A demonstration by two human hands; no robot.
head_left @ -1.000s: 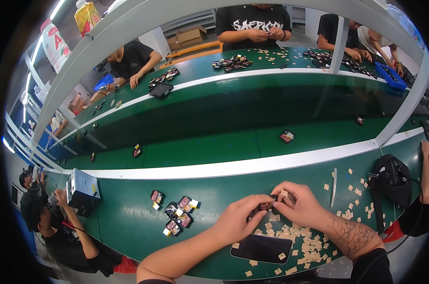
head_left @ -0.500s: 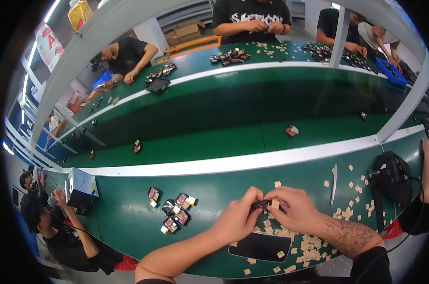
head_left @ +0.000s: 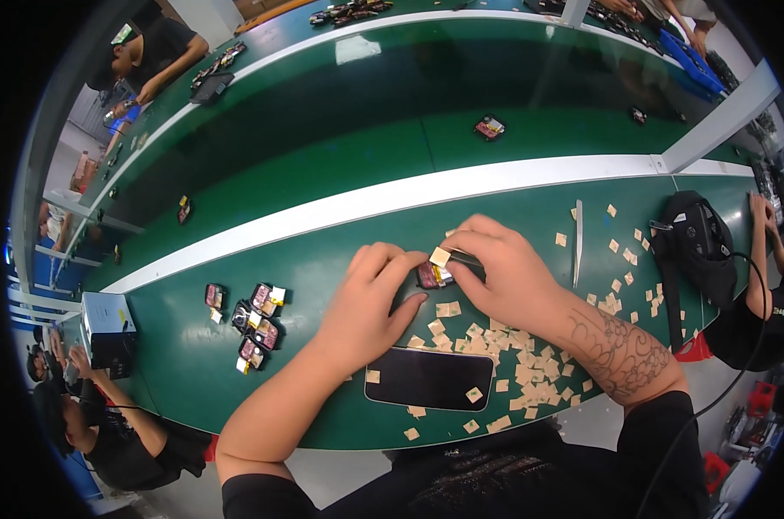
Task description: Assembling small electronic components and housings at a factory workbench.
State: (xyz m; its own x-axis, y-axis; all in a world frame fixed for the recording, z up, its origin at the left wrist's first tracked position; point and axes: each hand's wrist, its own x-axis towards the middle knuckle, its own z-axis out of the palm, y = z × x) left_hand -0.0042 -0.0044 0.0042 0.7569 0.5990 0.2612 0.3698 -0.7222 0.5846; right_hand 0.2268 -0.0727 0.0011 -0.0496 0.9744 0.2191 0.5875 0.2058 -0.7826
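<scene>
Gripping one small dark component (head_left: 432, 276) above the green bench (head_left: 323, 259): left hand (head_left: 370, 298) and right hand (head_left: 500, 272), both pinching it, a beige square sticker (head_left: 440, 256) at the right fingertips. Nearby: black phone (head_left: 429, 378), loose stickers (head_left: 530, 381), finished components (head_left: 253, 322).

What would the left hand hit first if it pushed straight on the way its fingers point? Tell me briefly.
The left hand points up and right at the small dark component that its fingertips already touch. Just beyond is the right hand, pinching a tan square over it. Depth is uncertain.
</scene>
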